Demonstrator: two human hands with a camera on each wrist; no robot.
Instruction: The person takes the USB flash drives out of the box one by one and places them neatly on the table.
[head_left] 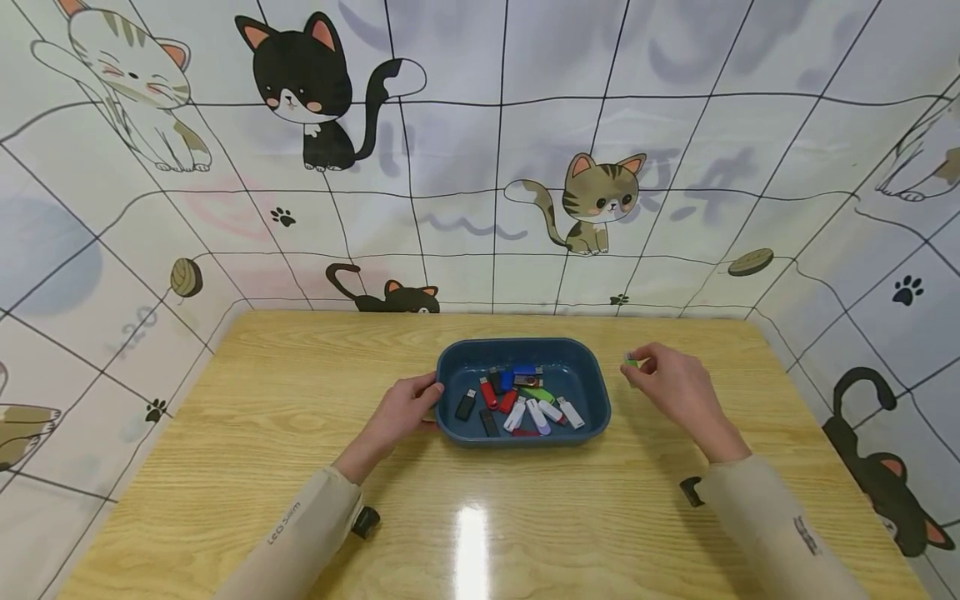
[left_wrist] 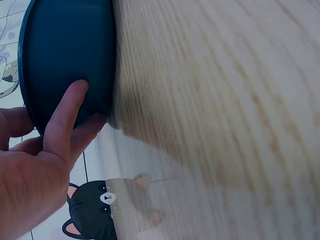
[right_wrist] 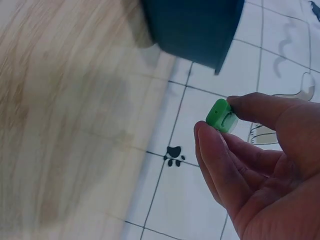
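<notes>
A dark blue plastic tray (head_left: 525, 442) stands on the table in the head view, holding several USB flash drives in black, red, blue, green and white. My left hand (head_left: 401, 408) grips the tray's left end, thumb at the rim and fingers (left_wrist: 62, 117) against the outer wall. Just right of the tray, my right hand (head_left: 678, 396) pinches a green USB flash drive (right_wrist: 218, 115) between thumb and fingertips, raised over the table. Its metal plug points away from me in the head view.
The wooden table (head_left: 315, 358) surrounds the tray, with a bright light reflection in front of it. A cloth printed with cats and grid lines (head_left: 457, 167) hangs behind and along both sides.
</notes>
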